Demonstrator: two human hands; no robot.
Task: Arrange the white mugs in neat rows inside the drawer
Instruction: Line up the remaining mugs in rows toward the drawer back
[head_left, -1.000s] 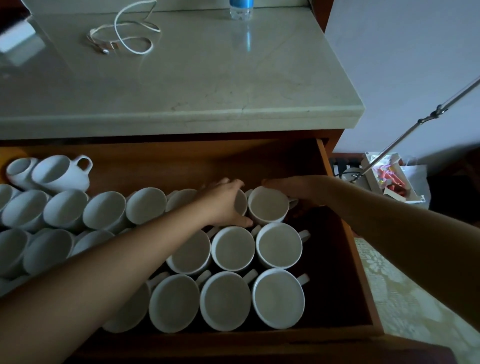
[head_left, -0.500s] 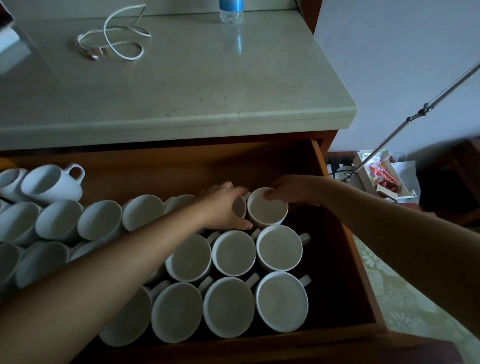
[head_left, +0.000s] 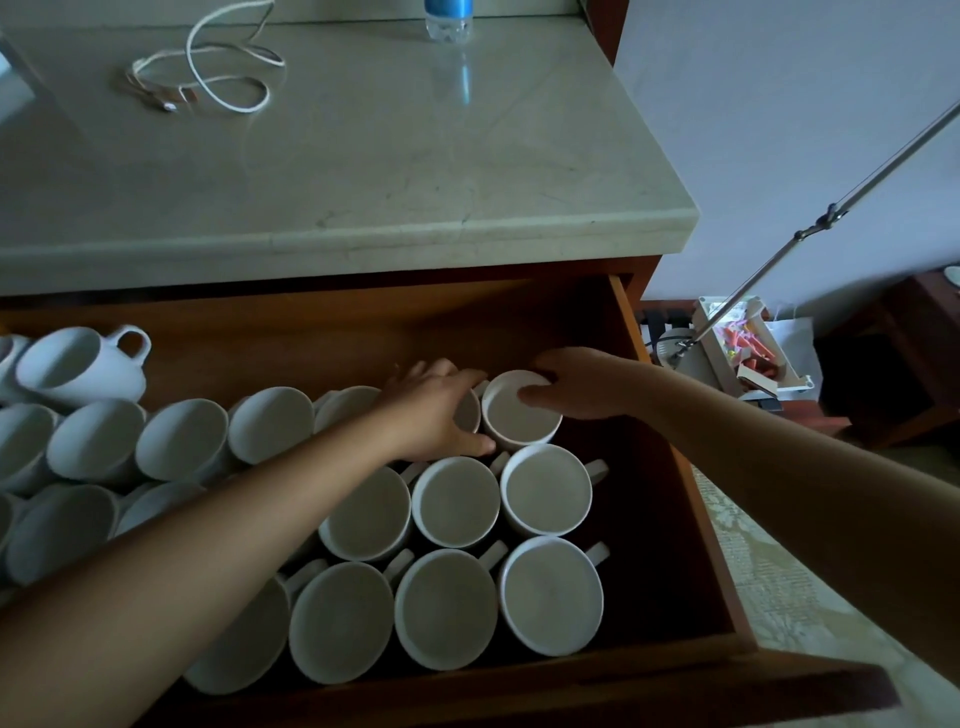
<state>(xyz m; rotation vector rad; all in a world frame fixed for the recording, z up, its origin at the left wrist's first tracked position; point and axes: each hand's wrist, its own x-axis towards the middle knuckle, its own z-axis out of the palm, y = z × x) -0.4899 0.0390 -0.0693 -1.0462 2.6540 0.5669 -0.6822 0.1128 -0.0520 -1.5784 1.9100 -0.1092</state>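
The open wooden drawer holds many white mugs. Several stand upright in two rows at the front right, among them one at the right end of the front row. My right hand grips the far rim of an upright mug behind those rows. My left hand curls round the neighbouring mug just to its left and mostly covers it. More mugs lie tilted on their sides at the left; one lies at the back left.
A pale stone countertop overhangs the drawer, with a white cable and a blue-labelled bottle on it. Right of the drawer are a metal rod, a box of small items and patterned floor.
Both hands have shifted the two back mugs slightly; my right hand has closed further over the far rim of its mug. The view has tilted a little downward.
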